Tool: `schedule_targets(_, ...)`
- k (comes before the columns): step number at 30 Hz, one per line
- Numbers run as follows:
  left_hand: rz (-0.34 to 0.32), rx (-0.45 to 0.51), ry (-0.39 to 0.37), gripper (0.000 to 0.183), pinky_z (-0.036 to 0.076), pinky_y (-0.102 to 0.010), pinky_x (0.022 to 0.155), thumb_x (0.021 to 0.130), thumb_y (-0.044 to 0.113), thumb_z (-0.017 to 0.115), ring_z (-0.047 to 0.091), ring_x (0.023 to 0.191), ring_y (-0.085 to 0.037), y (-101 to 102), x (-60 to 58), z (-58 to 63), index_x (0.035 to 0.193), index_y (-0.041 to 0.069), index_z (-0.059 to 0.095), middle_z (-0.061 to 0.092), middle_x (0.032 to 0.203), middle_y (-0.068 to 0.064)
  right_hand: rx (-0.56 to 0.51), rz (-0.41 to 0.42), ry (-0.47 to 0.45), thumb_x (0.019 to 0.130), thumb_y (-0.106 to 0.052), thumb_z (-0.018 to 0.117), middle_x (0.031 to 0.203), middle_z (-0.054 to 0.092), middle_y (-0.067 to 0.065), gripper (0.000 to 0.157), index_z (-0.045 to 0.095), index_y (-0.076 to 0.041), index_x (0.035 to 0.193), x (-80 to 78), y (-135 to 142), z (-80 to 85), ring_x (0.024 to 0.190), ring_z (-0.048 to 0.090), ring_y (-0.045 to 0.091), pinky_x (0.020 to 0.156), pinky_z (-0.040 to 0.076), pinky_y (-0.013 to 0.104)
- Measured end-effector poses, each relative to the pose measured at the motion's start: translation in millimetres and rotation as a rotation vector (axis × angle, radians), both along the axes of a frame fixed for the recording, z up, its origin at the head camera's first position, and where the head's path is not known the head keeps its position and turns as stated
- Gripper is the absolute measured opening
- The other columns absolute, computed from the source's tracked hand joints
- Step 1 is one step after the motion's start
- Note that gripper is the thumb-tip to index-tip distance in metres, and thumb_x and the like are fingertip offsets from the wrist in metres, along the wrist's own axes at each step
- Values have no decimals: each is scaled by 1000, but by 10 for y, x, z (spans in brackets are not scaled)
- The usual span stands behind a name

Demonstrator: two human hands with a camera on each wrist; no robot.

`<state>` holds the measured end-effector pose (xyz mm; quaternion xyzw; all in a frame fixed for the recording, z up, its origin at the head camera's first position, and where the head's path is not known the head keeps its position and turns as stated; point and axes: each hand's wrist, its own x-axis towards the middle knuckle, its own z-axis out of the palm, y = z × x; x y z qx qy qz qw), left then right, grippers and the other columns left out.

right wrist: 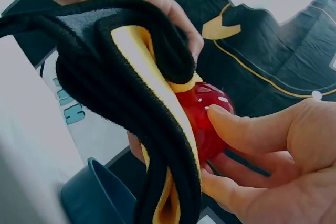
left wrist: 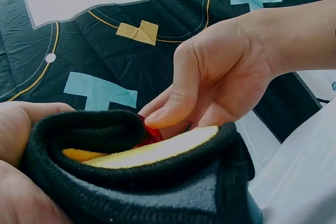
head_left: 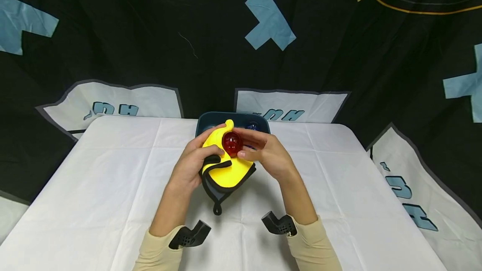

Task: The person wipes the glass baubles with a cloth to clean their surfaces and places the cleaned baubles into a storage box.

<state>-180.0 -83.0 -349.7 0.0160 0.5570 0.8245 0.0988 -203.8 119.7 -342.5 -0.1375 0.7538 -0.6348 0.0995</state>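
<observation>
My left hand (head_left: pixel 190 162) grips a folded yellow cloth (head_left: pixel 227 175) with black edging, a grey reverse and a hanging loop at its lower corner. A shiny, see-through red ball (head_left: pixel 232 143) lies against the cloth's yellow face. My right hand (head_left: pixel 269 154) holds this ball from the right, its thumb bent onto the front, as the right wrist view shows. The left wrist view has the cloth (left wrist: pixel 136 182) close up, its folded edge covering most of the ball (left wrist: pixel 152 136). Some left-hand fingers are hidden behind the cloth.
Just beyond the hands, a dark teal bin (head_left: pixel 203 122) stands on the white-covered table (head_left: pixel 113 179). Inside it a blue shiny round thing (head_left: pixel 253 126) shows partly. A black cloth backdrop (head_left: pixel 150 45) with light blue shapes hangs behind the table.
</observation>
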Motion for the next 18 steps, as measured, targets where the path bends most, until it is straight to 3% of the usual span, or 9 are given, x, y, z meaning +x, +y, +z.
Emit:
schedule_targets(4, -2, -5, -3, 63, 59, -30, 92, 86, -5, 60, 45, 133, -25, 7, 2, 11, 146, 15, 54, 41, 153, -1, 2, -51, -10, 84, -1, 75, 137, 64, 8, 54, 65, -12, 136, 3, -19, -3, 124, 61, 28, 102, 55, 34)
schedule_targets(12, 6, -24, -10, 64, 59, -30, 92, 85, -3, 63, 45, 134, -26, 42, 6, 27, 145, 17, 56, 43, 152, -1, 55, -173, -77, 82, -17, 81, 111, 70, 13, 41, 70, -7, 121, 2, -43, -12, 99, 67, 27, 83, 59, 29)
schedule_targets(15, 6, -33, -11, 64, 59, -29, 92, 84, -3, 64, 44, 133, -26, 58, 11, 29, 144, 18, 56, 43, 151, -1, 84, -168, -86, 83, -19, 80, 110, 69, 12, 40, 68, -8, 119, -3, -30, -3, 100, 63, 26, 81, 58, 28)
schedule_targets(18, 8, -27, -5, 64, 58, -29, 93, 84, -3, 64, 45, 133, -26, 69, 13, 30, 144, 19, 57, 44, 150, -1, 68, -134, -70, 85, -17, 80, 120, 66, 9, 41, 66, -11, 123, -10, -14, 13, 109, 61, 27, 89, 57, 30)
